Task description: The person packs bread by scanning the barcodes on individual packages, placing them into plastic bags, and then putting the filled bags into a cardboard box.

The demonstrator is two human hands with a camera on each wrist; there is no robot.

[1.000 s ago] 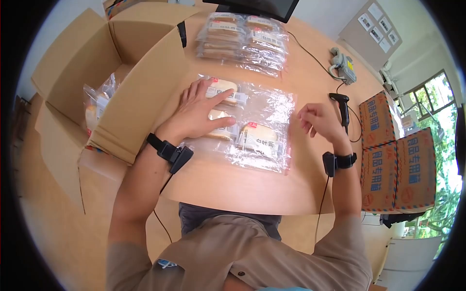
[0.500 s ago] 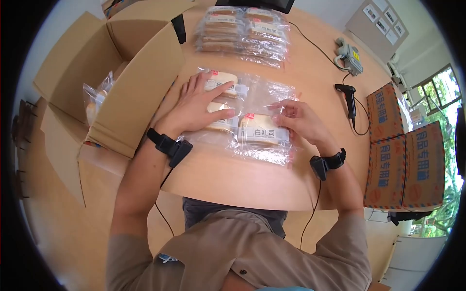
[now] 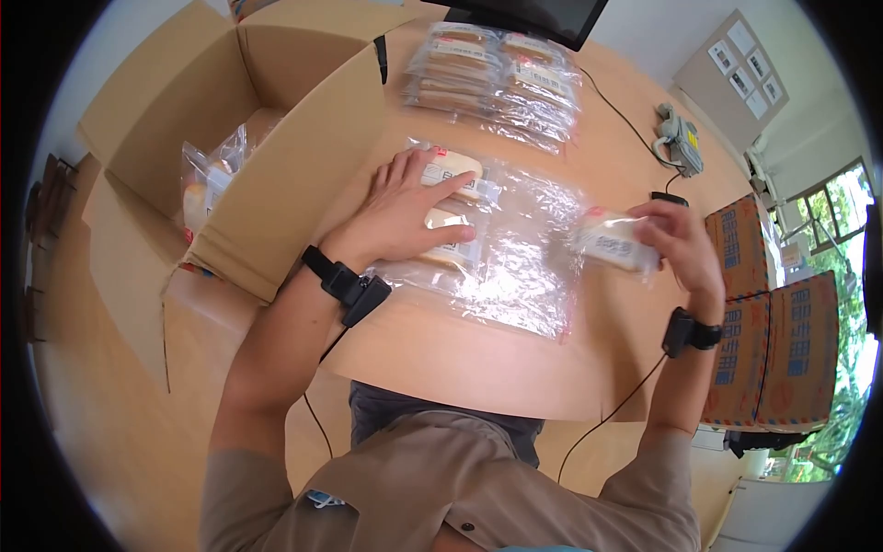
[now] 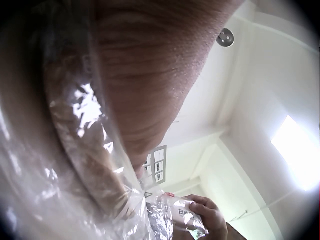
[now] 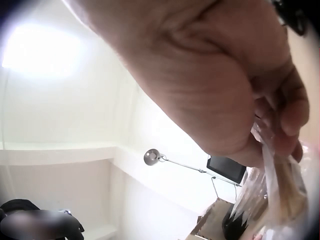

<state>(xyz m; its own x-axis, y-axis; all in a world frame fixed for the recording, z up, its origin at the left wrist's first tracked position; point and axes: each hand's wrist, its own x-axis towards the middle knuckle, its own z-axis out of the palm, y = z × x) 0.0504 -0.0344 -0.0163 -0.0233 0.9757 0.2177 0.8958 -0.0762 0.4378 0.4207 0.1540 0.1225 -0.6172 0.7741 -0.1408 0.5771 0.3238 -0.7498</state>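
Observation:
On the table lies a large clear plastic bag (image 3: pixel 524 276) holding bread packets at its left side. My left hand (image 3: pixel 395 216) rests spread over it, fingers on the upper bread packet (image 3: pixel 451 170) and thumb on the lower bread packet (image 3: pixel 449 228). To the right, my right hand (image 3: pixel 685 244) pinches the right edge of another bread packet (image 3: pixel 614 241), in clear wrap with a white label and red mark, held beyond the bag's right edge. In the right wrist view, the thumb and fingers grip its clear wrapper (image 5: pixel 272 167).
An open cardboard box (image 3: pixel 303 166) at left contains wrapped bread (image 3: pixel 207 184). Stacked bread packets (image 3: pixel 492 78) stand at the back, below a monitor (image 3: pixel 543 18). A grey device (image 3: pixel 679 143) with a cable lies at back right. Printed cartons (image 3: pixel 773 350) stand at right.
My right hand has reached left to the right-hand bread packet, gripped it and carried it rightward off the large bag. My left hand has stayed over the other packets. The head view has shifted slightly.

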